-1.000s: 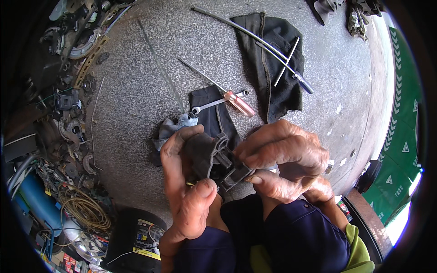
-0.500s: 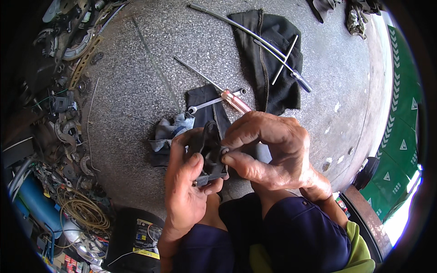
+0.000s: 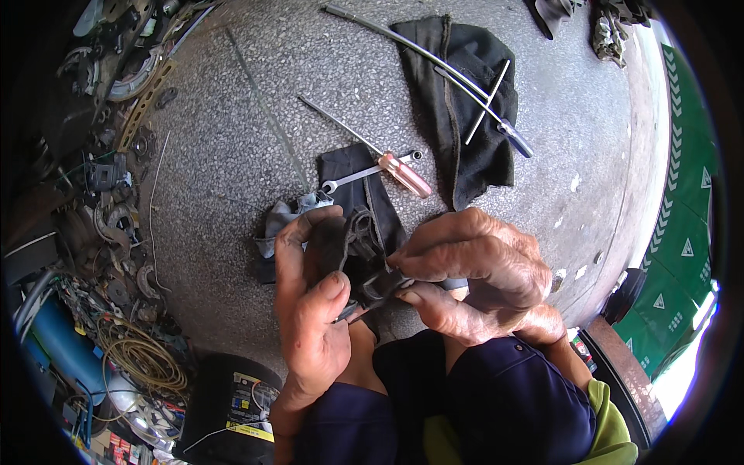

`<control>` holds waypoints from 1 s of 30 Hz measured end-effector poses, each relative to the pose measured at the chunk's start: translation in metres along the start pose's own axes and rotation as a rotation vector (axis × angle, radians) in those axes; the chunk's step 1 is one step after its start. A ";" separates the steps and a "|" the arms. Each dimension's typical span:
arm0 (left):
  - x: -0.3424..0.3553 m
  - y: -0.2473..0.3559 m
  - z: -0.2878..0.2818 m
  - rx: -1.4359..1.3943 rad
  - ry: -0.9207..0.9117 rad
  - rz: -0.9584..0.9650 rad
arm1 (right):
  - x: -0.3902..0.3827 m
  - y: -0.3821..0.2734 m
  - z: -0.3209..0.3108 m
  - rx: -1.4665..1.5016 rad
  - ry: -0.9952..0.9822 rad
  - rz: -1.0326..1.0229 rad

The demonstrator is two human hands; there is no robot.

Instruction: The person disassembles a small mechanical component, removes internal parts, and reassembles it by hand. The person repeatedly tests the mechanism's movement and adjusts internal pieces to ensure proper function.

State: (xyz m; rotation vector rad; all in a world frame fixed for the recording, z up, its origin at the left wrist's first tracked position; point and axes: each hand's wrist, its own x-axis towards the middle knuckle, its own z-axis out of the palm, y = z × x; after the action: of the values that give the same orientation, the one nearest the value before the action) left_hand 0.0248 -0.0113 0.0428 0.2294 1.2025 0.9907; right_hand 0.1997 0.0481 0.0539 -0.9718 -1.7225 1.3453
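Note:
A dark, grimy moulded part with an open, ridged inside (image 3: 358, 244) is cradled in my left hand (image 3: 310, 318), fingers curled round its left side. My right hand (image 3: 473, 279) grips the part's right side between bent fingers and thumb; whether it also holds a small piece there is hidden. Just beyond lie a folded dark cloth (image 3: 364, 209) and a crumpled grey-blue rag (image 3: 276, 225). A spanner (image 3: 360, 175) and a red-handled screwdriver (image 3: 403, 172) rest across the cloth.
A larger dark cloth (image 3: 477, 178) bears long rods, a T-bar (image 3: 484, 108) and a blue-handled tool (image 3: 513, 138). Metal parts (image 3: 112, 217), coiled hose (image 3: 143, 360), a blue cylinder (image 3: 58, 341) and a black bucket (image 3: 213, 411) crowd the left. A green board (image 3: 682, 232) stands right.
Between half a second ago and now, my right hand has shifted down and to the right, and the part has tilted, showing more of its ridged inside.

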 end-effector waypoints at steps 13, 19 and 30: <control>-0.002 0.005 -0.005 -0.033 -0.124 0.092 | -0.019 0.007 0.006 0.681 0.343 0.289; -0.006 0.009 0.002 -0.060 -0.066 0.109 | -0.016 0.013 0.004 0.840 0.360 0.334; -0.009 0.001 0.003 -0.018 -0.083 0.236 | -0.021 0.017 0.006 1.034 0.305 0.407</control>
State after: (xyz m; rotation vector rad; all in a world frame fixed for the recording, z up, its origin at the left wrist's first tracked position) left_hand 0.0263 -0.0161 0.0505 0.4010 1.1075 1.1844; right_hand 0.2065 0.0294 0.0343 -0.8330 -0.4388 1.9024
